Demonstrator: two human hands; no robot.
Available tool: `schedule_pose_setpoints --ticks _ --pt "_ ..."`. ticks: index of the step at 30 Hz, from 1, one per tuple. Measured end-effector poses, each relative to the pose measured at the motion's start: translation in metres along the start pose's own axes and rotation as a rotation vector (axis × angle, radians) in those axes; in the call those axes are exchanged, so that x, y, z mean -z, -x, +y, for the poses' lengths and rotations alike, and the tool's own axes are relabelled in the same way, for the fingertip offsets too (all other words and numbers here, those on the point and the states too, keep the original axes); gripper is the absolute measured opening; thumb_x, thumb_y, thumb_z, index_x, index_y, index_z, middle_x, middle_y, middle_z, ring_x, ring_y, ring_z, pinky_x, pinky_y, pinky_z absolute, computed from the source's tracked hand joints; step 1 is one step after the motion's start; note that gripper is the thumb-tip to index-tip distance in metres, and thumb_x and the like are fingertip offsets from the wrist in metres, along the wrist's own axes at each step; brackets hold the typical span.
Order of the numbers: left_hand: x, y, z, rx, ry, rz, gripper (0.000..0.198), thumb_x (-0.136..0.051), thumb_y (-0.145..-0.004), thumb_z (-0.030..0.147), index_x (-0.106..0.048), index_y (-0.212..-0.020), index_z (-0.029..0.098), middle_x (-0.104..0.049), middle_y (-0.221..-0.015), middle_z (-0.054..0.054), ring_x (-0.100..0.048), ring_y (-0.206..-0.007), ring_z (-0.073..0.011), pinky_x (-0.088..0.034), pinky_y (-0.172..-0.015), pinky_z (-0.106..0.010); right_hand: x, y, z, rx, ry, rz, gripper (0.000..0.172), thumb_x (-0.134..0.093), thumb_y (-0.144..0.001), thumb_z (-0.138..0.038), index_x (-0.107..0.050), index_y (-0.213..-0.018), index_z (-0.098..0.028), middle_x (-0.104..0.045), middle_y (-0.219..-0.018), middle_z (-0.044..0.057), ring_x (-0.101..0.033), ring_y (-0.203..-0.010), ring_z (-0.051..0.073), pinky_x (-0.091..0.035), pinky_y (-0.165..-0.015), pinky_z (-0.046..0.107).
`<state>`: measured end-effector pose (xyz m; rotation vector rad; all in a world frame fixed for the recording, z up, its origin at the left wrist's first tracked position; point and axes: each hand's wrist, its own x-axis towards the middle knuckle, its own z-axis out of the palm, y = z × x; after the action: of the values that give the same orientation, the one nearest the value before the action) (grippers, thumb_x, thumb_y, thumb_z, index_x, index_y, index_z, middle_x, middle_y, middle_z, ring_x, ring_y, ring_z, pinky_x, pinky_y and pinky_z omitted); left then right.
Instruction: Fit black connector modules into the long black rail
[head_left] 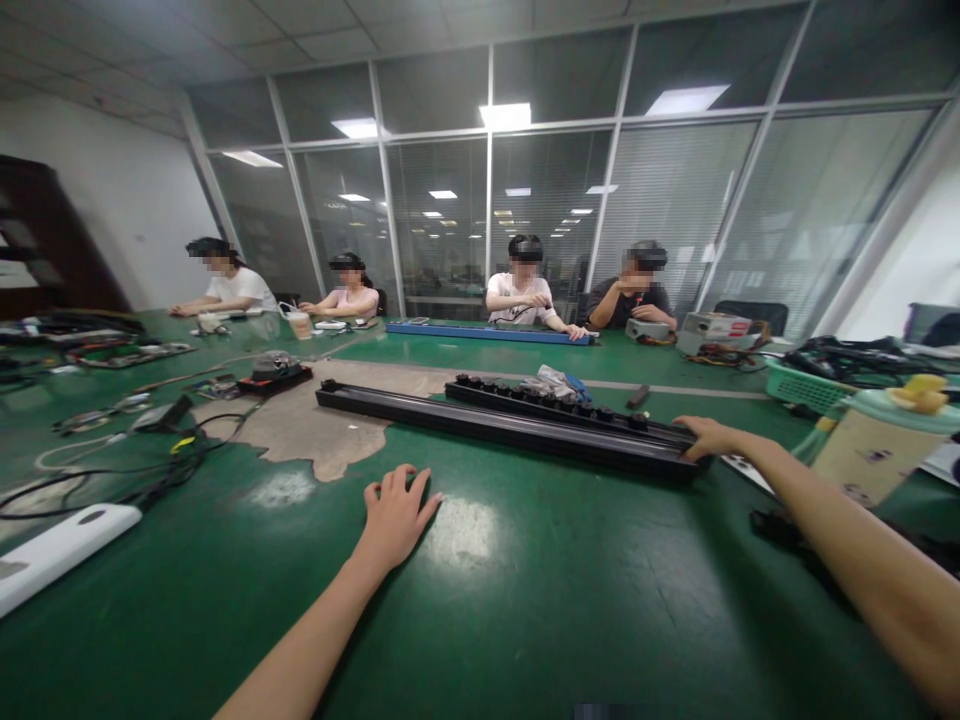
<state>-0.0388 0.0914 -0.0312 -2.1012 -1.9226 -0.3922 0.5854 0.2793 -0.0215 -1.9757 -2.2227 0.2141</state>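
A long black open-topped casing (pixel 487 424) lies slantwise across the green table. My right hand (pixel 703 438) is at its right end, fingers and thumb closed around the edge there. Just behind the casing rests a black strip with a row of round black parts (pixel 547 402). My left hand (pixel 397 512) is on the bare tabletop in front of the casing, apart from it, with its fingers spread and nothing in them.
Cables (pixel 187 460) and a white device (pixel 67 550) lie on the left. Crumpled gloves (pixel 555 383) sit behind the strip. On the right stand a tumbler (pixel 874 450) and a green basket (pixel 806 385). Several people sit across the table, one touching a blue bar (pixel 487 332).
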Motion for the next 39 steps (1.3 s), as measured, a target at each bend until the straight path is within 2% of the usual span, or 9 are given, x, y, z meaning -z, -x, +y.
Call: schedule_pose_setpoints --ticks 7,13,17,20,23,25,29,34,39 --pt "0.001 0.001 0.001 0.002 -0.006 0.001 0.048 -0.038 -0.099 0.047 -0.057 -0.135 0.024 -0.052 -0.134 -0.015 -0.047 -0.121 -0.0299 -0.032 -0.101 -0.05 0.017 0.003 -0.009 0.022 -0.086 -0.115 0.058 -0.069 -0.056 -0.031 -0.069 -0.111 -0.014 -0.071 -0.106 0.018 -0.066 -0.092 0.027 -0.047 -0.078 0.035" --pt "-0.002 0.002 0.0 -0.022 -0.007 0.028 0.047 -0.039 -0.099 0.046 -0.058 -0.134 0.022 -0.052 -0.135 -0.016 -0.048 -0.121 -0.0309 -0.033 -0.1 -0.052 0.096 0.018 -0.034 0.066 -0.133 -0.229 0.054 -0.074 -0.059 -0.044 -0.069 -0.107 -0.02 -0.073 -0.107 0.01 -0.065 -0.099 0.03 -0.047 -0.084 0.034" --pt "-0.002 0.003 -0.003 -0.051 0.043 0.073 0.045 -0.042 -0.098 0.045 -0.06 -0.132 0.021 -0.055 -0.132 -0.016 -0.05 -0.119 -0.0307 -0.033 -0.102 -0.052 0.127 0.04 -0.062 0.053 -0.093 -0.148 0.057 -0.076 -0.06 -0.05 -0.066 -0.106 -0.018 -0.071 -0.109 0.012 -0.062 -0.101 0.032 -0.046 -0.085 0.036" --pt "0.007 0.004 -0.002 -0.098 0.2 0.143 0.041 -0.045 -0.097 0.041 -0.063 -0.128 0.021 -0.059 -0.127 -0.015 -0.052 -0.119 -0.029 -0.033 -0.105 -0.051 0.13 0.064 -0.083 0.05 -0.086 -0.099 0.055 -0.071 -0.066 -0.056 -0.063 -0.105 -0.018 -0.069 -0.109 0.013 -0.061 -0.101 0.032 -0.046 -0.084 0.038" --pt "0.026 -0.005 0.016 -0.096 0.594 0.169 0.037 -0.046 -0.096 0.041 -0.068 -0.118 0.02 -0.064 -0.118 -0.012 -0.057 -0.114 -0.0255 -0.039 -0.104 -0.044 0.128 0.083 -0.1 0.052 -0.057 -0.09 0.058 -0.07 -0.067 -0.062 -0.06 -0.105 -0.018 -0.068 -0.108 0.013 -0.06 -0.098 0.033 -0.046 -0.083 0.039" --pt "0.038 -0.023 0.042 -0.029 0.963 0.056 0.034 -0.051 -0.094 0.043 -0.071 -0.107 0.019 -0.069 -0.109 -0.01 -0.062 -0.108 -0.0239 -0.044 -0.101 -0.038 0.126 0.091 -0.107 0.046 -0.044 -0.091 0.06 -0.068 -0.068 -0.065 -0.058 -0.104 -0.018 -0.067 -0.107 0.013 -0.06 -0.097 0.033 -0.045 -0.082 0.039" --pt "0.045 -0.088 0.113 0.421 1.647 -0.376 0.033 -0.051 -0.096 0.038 -0.07 -0.094 0.01 -0.072 -0.093 -0.016 -0.068 -0.089 -0.0223 -0.052 -0.089 -0.034 0.121 0.099 -0.114 0.033 -0.048 -0.027 0.059 -0.068 -0.067 -0.065 -0.06 -0.102 -0.018 -0.068 -0.105 0.013 -0.061 -0.096 0.033 -0.045 -0.079 0.037" --pt "0.026 -0.168 0.177 0.567 1.752 -0.38 0.046 -0.033 -0.103 0.041 -0.056 -0.124 0.008 -0.067 -0.112 -0.022 -0.068 -0.098 -0.0201 -0.055 -0.082 -0.031 0.107 0.111 -0.119 0.012 -0.102 0.022 0.06 -0.072 -0.062 -0.065 -0.059 -0.102 -0.022 -0.069 -0.105 0.009 -0.063 -0.094 0.031 -0.047 -0.077 0.037" --pt "0.0 -0.199 0.18 0.738 1.767 -0.297 0.041 -0.059 -0.093 0.039 -0.057 -0.128 0.016 -0.059 -0.127 -0.012 -0.061 -0.109 -0.0229 -0.054 -0.091 -0.045 0.098 0.126 -0.128 -0.019 -0.125 0.087 0.062 -0.073 -0.059 -0.062 -0.059 -0.104 -0.021 -0.07 -0.103 0.009 -0.065 -0.091 0.031 -0.047 -0.076 0.037"
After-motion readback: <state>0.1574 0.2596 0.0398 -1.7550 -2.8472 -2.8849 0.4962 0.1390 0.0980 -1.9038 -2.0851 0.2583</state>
